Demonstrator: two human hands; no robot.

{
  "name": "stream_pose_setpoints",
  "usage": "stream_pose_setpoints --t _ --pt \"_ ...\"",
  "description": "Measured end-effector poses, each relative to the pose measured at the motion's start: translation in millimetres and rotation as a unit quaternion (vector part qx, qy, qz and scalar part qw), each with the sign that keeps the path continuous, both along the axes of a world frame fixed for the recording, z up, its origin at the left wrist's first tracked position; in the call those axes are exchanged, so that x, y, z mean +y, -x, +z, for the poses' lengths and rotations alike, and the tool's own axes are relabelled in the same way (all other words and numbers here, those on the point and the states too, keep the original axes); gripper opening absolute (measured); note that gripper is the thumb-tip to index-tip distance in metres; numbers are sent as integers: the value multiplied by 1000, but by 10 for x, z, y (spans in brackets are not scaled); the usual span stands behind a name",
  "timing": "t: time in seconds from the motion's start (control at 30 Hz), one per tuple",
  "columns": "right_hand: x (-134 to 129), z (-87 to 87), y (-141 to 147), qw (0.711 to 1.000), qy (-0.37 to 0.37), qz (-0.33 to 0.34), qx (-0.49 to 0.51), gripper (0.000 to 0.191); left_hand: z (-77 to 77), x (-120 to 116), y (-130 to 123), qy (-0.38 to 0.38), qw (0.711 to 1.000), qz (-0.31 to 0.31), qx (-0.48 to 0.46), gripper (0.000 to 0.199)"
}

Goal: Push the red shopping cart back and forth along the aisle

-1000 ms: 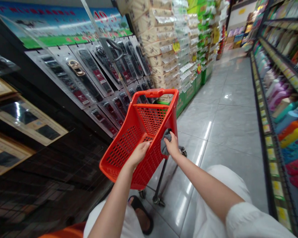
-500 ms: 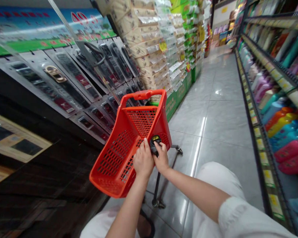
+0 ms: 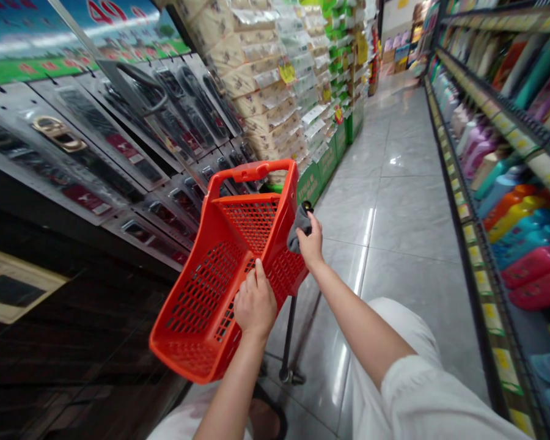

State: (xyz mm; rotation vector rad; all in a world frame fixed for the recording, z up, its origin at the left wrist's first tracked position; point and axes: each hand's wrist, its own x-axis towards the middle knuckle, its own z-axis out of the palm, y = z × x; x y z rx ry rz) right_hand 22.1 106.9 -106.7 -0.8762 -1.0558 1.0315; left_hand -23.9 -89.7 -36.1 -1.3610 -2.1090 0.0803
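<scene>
A red plastic shopping basket (image 3: 183, 357) with mesh sides stands on dark wheeled legs, its far end carrying a handle. My left hand (image 3: 255, 302) is closed over the basket's near right rim, its index finger pointing inward. Beyond the right side, my right hand (image 3: 311, 243) grips a dark grey, soft-looking item (image 3: 295, 231) with a black and yellow end. It hangs just outside the basket wall; its exact kind cannot be made out. Inside the basket I see only bare red mesh.
Packaged belts (image 3: 87, 162) hang on a rack to the left, behind a slanting metal bar. Stacked beige packs (image 3: 252, 79) line the aisle. On the right, a long shelf holds colourful bottles (image 3: 513, 220). Grey floor tiles (image 3: 394, 208) run between them.
My right hand has moved away from my left, forward and outside the basket's right side, carrying the dark item. My left hand stays at the rim. The view has shifted slightly right.
</scene>
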Motion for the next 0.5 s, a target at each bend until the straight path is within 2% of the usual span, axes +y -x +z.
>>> stream_pose_setpoints --t 0.07,0.1,0.17,0.27,0.37,0.43,0.5 --pt "175 71 -64 994 -94 11 -58 60 -7 -12 3 1 1000 -4 -2 51" --pt "228 49 -77 990 -118 22 -80 61 -10 -18 4 4 1000 -5 -2 51" --pt "273 -107 -68 987 -122 39 -100 65 -10 -23 4 11 1000 -2 -3 52" --pt "244 -526 -29 994 -40 48 -89 68 6 -7 -2 15 1000 1 -9 53" --pt "137 -961 -16 988 113 74 -68 68 37 25 -6 13 1000 1 -26 53" --pt "-38 -1184 13 973 195 100 -72 69 55 46 0 16 999 2 -36 54" --pt "-334 -1342 98 962 238 105 -83 69 62 65 14 19 999 5 -43 54"
